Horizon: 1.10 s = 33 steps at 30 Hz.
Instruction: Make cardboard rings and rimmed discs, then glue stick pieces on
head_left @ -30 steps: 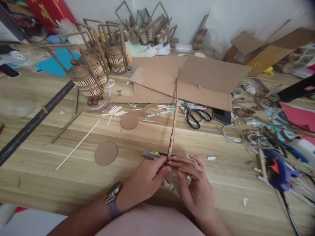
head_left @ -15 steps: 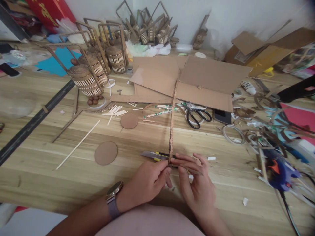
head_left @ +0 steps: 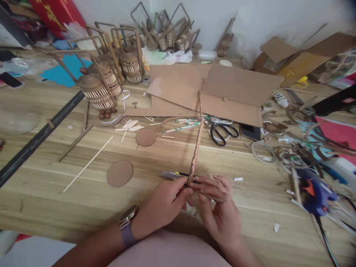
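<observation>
A narrow cardboard strip [head_left: 197, 146] rises away from me, its near end held between both hands. My left hand [head_left: 168, 198], with a watch on its wrist, pinches that end between thumb and fingers. From the other side my right hand [head_left: 221, 207] grips the strip's near end, fingers laid along it and thumb underneath; the fingers partly cover it. Just beyond my fingers lies a utility knife [head_left: 170, 174], its handle partly hidden. Two cardboard discs, one nearer [head_left: 120, 173] and one farther [head_left: 146, 137], rest to the left.
Black-handled scissors [head_left: 219, 134] lie beyond my hands, before stacked cardboard sheets [head_left: 239, 87]. A blue glue gun [head_left: 317, 193] with a cord is at right among scraps. Small lidded baskets [head_left: 96, 91] with tall handles stand back left. A thin stick [head_left: 88, 164] lies left.
The strip has tilted, its middle leaning farther right while its near end shifts slightly left. My right hand has moved a little left; my left hand stays nearly in place.
</observation>
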Tool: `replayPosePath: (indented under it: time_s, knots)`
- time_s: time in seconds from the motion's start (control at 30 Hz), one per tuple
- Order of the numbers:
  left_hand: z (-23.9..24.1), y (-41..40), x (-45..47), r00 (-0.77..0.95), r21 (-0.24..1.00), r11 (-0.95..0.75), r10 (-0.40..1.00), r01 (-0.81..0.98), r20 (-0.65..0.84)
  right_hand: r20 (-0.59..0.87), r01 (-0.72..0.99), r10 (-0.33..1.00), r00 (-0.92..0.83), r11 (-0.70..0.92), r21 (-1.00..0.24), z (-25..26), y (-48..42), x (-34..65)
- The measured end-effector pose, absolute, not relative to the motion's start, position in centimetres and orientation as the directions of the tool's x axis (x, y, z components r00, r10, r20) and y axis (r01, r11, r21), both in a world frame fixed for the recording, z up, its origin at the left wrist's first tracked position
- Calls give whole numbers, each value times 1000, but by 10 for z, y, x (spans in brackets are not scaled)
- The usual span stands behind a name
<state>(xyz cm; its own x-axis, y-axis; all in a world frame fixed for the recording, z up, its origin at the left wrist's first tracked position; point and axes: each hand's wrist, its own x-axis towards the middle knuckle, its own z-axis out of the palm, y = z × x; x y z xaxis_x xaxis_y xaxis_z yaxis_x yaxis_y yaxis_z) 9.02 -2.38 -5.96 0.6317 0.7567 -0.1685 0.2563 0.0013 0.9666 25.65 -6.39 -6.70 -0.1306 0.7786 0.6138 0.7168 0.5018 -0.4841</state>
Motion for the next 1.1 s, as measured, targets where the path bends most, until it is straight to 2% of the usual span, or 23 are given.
replayPosePath:
  time_s: [0.23,0.57,0.67,0.8,0.9,1.1]
  knots:
    - [-60,-24,90,638,963,-23,753,267,-159,609,774,780,-146,473,-421,-70,-63,255]
    - [-58,-26,88,685,956,-108,719,273,-114,602,755,797,-36,416,-507,-66,-63,257]
    - [-55,-26,89,678,952,-103,725,287,-126,592,749,805,-19,404,-526,-66,-63,258]
    - [-57,-25,90,643,965,-35,752,261,-147,613,706,787,-71,474,-526,-66,-64,258]
    - [-61,-23,90,636,973,6,756,229,-154,628,688,767,-132,527,-499,-66,-64,257]
    - [-60,-23,91,623,972,8,766,233,-156,601,789,782,-165,471,-395,-69,-64,256]
